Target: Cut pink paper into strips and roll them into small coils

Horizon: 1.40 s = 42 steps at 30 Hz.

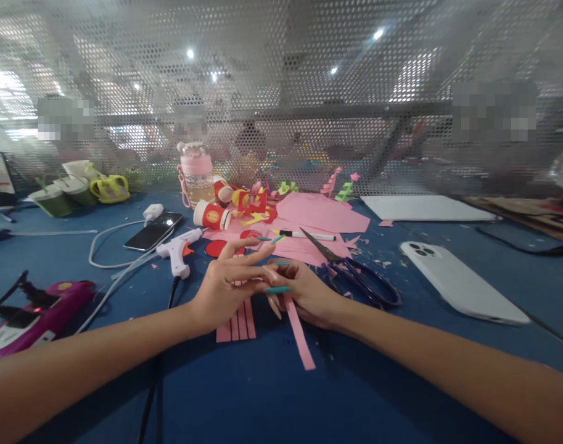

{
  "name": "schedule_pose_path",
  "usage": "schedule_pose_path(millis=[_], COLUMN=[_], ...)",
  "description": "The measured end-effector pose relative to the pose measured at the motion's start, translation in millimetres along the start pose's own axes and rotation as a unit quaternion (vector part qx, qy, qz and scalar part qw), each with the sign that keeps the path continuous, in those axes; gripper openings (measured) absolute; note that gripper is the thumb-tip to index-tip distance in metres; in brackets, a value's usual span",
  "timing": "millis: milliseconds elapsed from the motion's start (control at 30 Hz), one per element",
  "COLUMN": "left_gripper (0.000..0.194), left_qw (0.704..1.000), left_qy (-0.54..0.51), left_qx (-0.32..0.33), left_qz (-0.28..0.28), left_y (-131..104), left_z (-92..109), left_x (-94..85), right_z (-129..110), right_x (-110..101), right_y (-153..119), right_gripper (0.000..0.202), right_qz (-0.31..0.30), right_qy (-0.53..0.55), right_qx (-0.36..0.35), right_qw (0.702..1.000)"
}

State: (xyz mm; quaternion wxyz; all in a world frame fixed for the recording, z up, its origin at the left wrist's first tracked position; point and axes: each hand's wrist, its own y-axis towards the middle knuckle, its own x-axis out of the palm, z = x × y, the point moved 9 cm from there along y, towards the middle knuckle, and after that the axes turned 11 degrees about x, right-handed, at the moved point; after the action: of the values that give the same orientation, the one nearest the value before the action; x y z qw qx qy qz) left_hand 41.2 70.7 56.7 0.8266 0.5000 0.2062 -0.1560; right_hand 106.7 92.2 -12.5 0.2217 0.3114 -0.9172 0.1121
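At frame centre, left hand (228, 287) lay open over pink strips (237, 320) running toward the viewer; right hand (304, 290) pinched one strip (299, 336), angled lower right.

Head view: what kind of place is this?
Probably a shared craft workshop: blue table strewn with cut pink paper strips, a white hot-glue gun, black-handled scissors, and a perforated mesh divider separating neighbouring workstations.

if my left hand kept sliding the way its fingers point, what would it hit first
The left hand points right, straight at the right hand; their fingertips already look to touch over the pink paper strips. Past that lie the scissors, though depth is unclear.
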Motion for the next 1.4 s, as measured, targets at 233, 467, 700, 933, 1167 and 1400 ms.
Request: schedule_pose_path(millis=[233, 467, 700, 933, 1167, 1400], left_gripper=[0.011, 0.020, 0.027, 0.021, 0.018, 0.013], left_qw=[0.978, 0.951, 0.957, 0.967, 0.971, 0.973], left_qy=[-0.140, -0.219, -0.200, -0.183, -0.146, -0.136], left_qx=[-0.145, -0.195, -0.189, -0.160, -0.154, -0.132], left_qz=[0.060, 0.094, 0.091, 0.083, 0.106, 0.133], left_y=[-5, -10, -11, -8, -9, -8], left_z=[-24, -32, -30, -25, -25, -20], left_x=[1.5, 3.9, 1.4, -0.3, -7.2, -11.4], right_z=[2, 2, 1, -2, 2, 5], right_x=[-4, -2, -1, 2, 1, 2], right_y=[0, 0, 0, -3, -1, 0], right_gripper=[0.031, 0.034, 0.034, 0.031, 0.033, 0.029], right_qz=[0.032, 0.008, 0.004, -0.005, -0.008, -0.010], right_qy=[0.002, 0.015, 0.031, 0.032, 0.016, 0.006], right_qx=[0.027, 0.028, 0.022, 0.010, 0.030, 0.033], right_qw=[0.999, 0.999, 0.999, 0.999, 0.999, 0.999])
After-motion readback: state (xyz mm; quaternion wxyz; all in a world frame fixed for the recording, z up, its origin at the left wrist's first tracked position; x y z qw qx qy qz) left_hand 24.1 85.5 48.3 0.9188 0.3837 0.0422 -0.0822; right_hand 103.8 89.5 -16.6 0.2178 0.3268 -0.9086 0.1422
